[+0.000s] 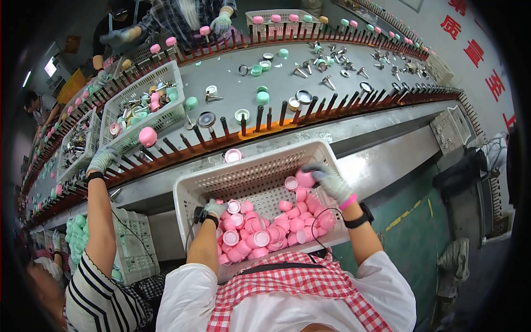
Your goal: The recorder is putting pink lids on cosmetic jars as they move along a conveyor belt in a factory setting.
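Observation:
A white perforated plastic basket (pixel 254 176) sits in front of me, with a heap of pink round caps (pixel 260 239) in its near part. My right hand (pixel 331 185), in a pale glove with grey fingertips, is closed around a pink cap (pixel 305 178) at the basket's right side. Just below that hand, more caps are piled against the right wall. My left hand (pixel 215 208), also gloved, is inside the basket's left side at the edge of the heap. Its fingers point down beside the caps and are too hidden to show a grip.
Beyond the basket runs a conveyor line with upright dark pegs (pixel 282 112). Metal parts and green caps (pixel 263 98) lie on the grey belt (pixel 232 83). At left, a co-worker's gloved hand (pixel 102 160) reaches to the pegs, near a basket of mixed parts (pixel 141 130).

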### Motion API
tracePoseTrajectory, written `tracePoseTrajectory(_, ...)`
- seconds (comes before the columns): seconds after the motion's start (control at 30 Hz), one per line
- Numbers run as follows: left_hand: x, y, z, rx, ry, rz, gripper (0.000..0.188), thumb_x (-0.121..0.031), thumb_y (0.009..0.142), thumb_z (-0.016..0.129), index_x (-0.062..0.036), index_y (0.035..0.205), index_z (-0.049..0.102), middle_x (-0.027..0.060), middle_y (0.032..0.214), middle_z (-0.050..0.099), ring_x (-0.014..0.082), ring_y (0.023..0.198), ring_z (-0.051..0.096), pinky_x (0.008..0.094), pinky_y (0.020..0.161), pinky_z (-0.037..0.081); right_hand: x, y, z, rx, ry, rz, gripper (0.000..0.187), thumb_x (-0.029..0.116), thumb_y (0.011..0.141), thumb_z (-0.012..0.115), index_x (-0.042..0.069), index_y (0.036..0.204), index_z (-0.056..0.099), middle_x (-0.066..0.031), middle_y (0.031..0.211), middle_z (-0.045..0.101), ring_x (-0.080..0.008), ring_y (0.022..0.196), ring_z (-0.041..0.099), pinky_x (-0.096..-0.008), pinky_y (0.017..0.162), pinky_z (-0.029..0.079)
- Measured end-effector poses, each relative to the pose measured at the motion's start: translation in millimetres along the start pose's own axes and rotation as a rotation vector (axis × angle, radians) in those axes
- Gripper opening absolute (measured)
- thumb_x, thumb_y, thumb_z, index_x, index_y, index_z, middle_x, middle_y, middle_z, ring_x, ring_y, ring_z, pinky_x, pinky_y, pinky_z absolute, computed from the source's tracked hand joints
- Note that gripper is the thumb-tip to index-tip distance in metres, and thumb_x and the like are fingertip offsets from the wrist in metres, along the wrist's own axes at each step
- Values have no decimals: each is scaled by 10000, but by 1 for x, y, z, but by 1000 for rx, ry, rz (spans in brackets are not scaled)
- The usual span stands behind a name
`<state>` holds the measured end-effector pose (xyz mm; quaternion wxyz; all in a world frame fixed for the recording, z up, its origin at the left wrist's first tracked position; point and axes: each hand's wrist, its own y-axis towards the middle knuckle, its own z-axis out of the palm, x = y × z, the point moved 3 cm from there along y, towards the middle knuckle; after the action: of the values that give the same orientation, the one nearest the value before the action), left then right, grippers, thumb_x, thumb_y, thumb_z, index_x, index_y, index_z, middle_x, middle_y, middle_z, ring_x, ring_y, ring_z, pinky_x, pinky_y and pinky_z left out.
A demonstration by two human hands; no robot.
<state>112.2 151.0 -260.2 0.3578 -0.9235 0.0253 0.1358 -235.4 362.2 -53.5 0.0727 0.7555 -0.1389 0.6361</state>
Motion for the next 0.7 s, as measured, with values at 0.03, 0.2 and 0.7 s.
tracePoseTrajectory(0.03,10,4,9,-22,11,-20,858,-568,642,720,-75,1309,501,239,1269,568,356,1166,569,390,986,456,10,-3,-17,-65,68,-15,317,194,875,504,45,1123,632,-65,1098,634,-139,944,604,-276,685,531)
tracePoseTrajectory(0.2,2,-9,54,98,-176,231,923,-571,671,727,-63,1373,409,236,1265,567,366,1188,546,401,1022,426,-1,7,-88,-219,94,102,343,225,850,490,58,1105,645,-56,946,669,-129,755,626,-238,573,506)
tracePoseTrajectory(0.7,-81,-105,27,22,-170,477,657,-431,824,621,-45,1335,476,273,1220,573,411,1147,549,444,984,435,-31,27,-110,-269,224,91,347,323,927,599,89,1183,620,-14,974,650,-75,721,574,-199,535,465)
